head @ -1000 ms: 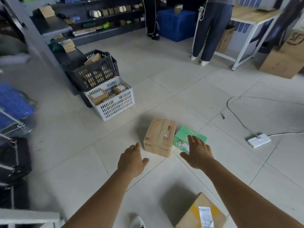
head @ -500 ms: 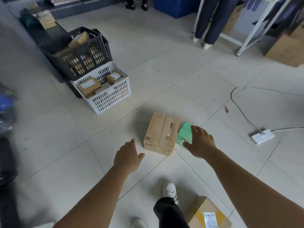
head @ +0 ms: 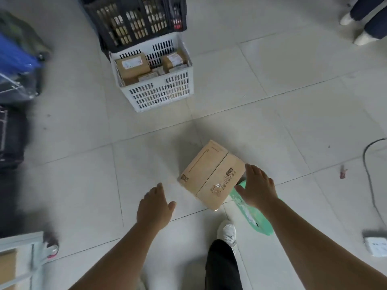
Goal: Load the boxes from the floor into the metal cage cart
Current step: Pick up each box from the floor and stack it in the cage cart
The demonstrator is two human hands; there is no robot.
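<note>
**Hands reaching for a carton on the tiled floor**

Cardboard carton [head: 211, 174] lies flat on the pale floor tiles [head: 293, 114], turned at an angle. Its top carries a small square code near the left corner, a boxed "8" and a line of dark printed characters along the right edge, too small to read. A taped seam runs across the lid.

The right hand [head: 258, 188] is spread with straight fingers, grasping nothing, hovering at the carton's right edge; whether it touches the cardboard cannot be told. Under that hand and forearm lies a flat green package [head: 251, 216] with white printing, blurred, just beside the carton. The left hand [head: 154, 208] is relaxed and released, thumb out, near the carton's left corner but apart from it.

A white shoe [head: 227, 232] and a dark trouser leg stand just below the carton. Farther off, a white slotted crate [head: 159, 91] holds several brown parcels [head: 132, 66] with white labels, unreadable, and a black crate [head: 134, 19] sits against its far side. A white power strip [head: 376, 245] lies at the right edge.
</note>
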